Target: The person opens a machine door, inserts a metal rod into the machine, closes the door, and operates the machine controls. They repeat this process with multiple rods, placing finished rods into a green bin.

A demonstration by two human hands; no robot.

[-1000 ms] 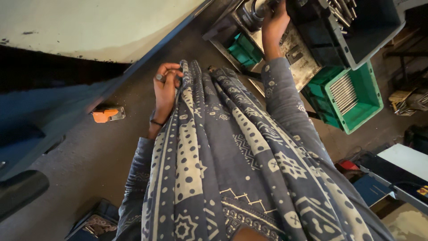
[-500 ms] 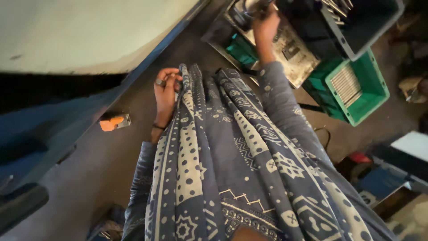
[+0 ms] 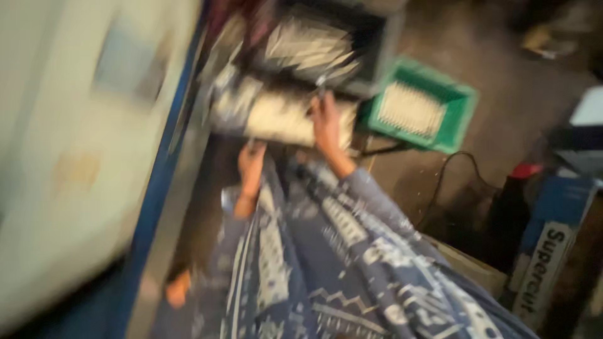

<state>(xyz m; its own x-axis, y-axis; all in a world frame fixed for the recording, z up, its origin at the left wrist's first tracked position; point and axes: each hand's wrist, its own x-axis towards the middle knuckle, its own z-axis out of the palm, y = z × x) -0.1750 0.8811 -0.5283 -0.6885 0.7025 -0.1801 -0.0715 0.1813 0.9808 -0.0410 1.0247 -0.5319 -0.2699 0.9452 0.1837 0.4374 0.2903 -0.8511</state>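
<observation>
The view is heavily blurred by motion. My right hand (image 3: 326, 119) reaches forward to a grey bin (image 3: 286, 116) full of pale metal parts, with a small metal piece (image 3: 321, 83) showing at its fingertips. My left hand (image 3: 250, 164) is held close to my patterned blue-and-white shawl (image 3: 339, 251), fingers curled at the cloth's edge. Whether either hand truly grips anything is too blurred to tell.
A green crate (image 3: 422, 112) with a pale ribbed part inside sits on the floor to the right. A dark bin (image 3: 326, 44) of metal parts is above the grey one. A large pale panel with a blue edge (image 3: 157, 188) fills the left. Boxes (image 3: 553, 251) stand at right; an orange object (image 3: 179, 289) lies low left.
The view has swung sharply and blurred. My right hand has come down from the upper dark bin to the grey bin of parts. My left hand stays at the shawl.
</observation>
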